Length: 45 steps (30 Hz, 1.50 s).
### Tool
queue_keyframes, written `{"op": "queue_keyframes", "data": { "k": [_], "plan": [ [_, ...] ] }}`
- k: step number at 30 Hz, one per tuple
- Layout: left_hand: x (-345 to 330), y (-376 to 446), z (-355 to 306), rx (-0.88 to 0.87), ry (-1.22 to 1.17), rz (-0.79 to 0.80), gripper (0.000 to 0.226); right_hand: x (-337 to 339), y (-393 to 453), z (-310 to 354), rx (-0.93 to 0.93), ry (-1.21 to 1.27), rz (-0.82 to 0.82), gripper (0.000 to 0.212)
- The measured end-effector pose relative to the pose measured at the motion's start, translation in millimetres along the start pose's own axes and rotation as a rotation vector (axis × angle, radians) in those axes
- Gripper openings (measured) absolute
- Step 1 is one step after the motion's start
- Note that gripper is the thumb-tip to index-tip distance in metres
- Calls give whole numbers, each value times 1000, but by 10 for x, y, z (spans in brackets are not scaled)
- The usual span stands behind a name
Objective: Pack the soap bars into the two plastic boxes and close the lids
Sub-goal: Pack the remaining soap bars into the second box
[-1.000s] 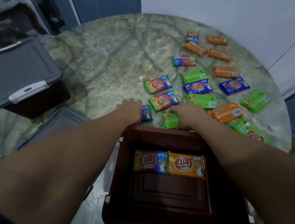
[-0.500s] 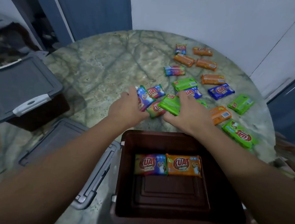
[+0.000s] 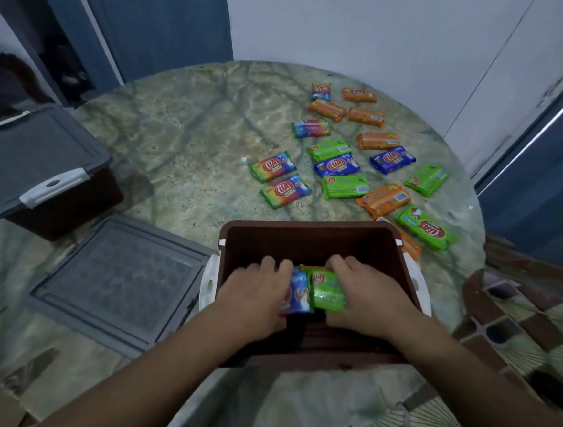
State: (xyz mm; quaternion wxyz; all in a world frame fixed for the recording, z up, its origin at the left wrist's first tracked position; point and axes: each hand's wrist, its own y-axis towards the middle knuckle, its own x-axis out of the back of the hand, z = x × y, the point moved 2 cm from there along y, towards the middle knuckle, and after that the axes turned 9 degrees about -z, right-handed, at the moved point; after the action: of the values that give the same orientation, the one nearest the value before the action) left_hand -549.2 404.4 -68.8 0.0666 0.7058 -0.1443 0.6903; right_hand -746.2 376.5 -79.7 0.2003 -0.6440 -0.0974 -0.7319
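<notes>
Left hand point(image 3: 253, 295): inside the open box point(image 3: 308, 239), fingers curled round a blue bar point(image 3: 297, 295) held on edge.
Right hand point(image 3: 367, 297): also inside the box, fingers and thumb wrapped round a green bar point(image 3: 328, 289), which touches the blue one.
Under the fingers: a strip of orange wrapper shows just past the green bar; what else lies on the box floor is hidden by both hands.
Loose bars point(image 3: 341, 164): well beyond the fingertips, spread over the table point(image 3: 184, 145) past the far wall of the box.
Lid point(image 3: 116, 281): flat on the table, just left of the left wrist.
Second box point(image 3: 41, 160): far left, its lid on; whether it holds any bars cannot be told.
Risk, tipping: both bars stand on edge, so if the fingers let go before laying them flat they likely topple crooked and waste room.
Risk, jamming: the two bars press together between the hands; pushing them down at once may wedge them against whatever lies below.
Risk, slipping: the wrappers look glossy, so a loose pinch could let a bar slide out and land askew.
Risk, lid: a bar left standing proud of the rim would probably stop the lid from closing.
Progress: early, judging by how many bars remain outside.
</notes>
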Motion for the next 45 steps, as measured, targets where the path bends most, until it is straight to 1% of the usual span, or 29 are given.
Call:
{"op": "queue_keyframes", "data": {
  "k": [3, 5, 10, 13, 17, 21, 26, 32, 34, 37, 38, 40, 42, 45],
  "plan": [
    [-210, -2, -61, -23, 45, 73, 82, -59, -15, -16, 41, -113, 58, 87],
    [-284, 17, -63, -12, 66, 100, 82, -73, -3, -10, 38, -130, 63, 90],
    [-258, 33, -72, -13, 69, 80, 86, -116, 32, -14, 28, -164, 107, 100],
    [-252, 43, -83, -14, 12, 109, 84, -127, 57, -14, 21, -155, 121, 102],
    [-235, 55, -87, -44, 0, 111, 77, -155, 70, -26, 20, -160, 117, 104],
    [-263, 48, -85, -51, -3, 161, 82, -154, 74, -22, 16, -151, 103, 102],
    [-251, 39, -95, -46, 0, 171, 85, -145, 64, -6, 8, -123, 89, 91],
    [-246, 65, -95, -21, -24, 152, 80, -83, 52, 4, 52, -81, 114, 91],
    [-253, 72, -91, -19, -34, 150, 78, -48, 44, -28, 64, 14, 130, 79],
    [-260, 79, -86, -18, -35, 149, 83, 22, 44, -67, 95, 127, 207, 48],
    [-259, 82, -84, -17, -36, 154, 85, 39, 53, -85, 101, 153, 227, 43],
    [-248, 81, -85, -14, -39, 161, 84, 72, 62, -120, 90, 217, 294, 44],
    [-239, 79, -87, -14, -47, 153, 77, 80, 71, -159, 56, 268, 384, 42],
    [-230, 71, -85, -12, -49, 148, 75, 23, 140, -180, 59, 203, 457, 39]
  ]
}}
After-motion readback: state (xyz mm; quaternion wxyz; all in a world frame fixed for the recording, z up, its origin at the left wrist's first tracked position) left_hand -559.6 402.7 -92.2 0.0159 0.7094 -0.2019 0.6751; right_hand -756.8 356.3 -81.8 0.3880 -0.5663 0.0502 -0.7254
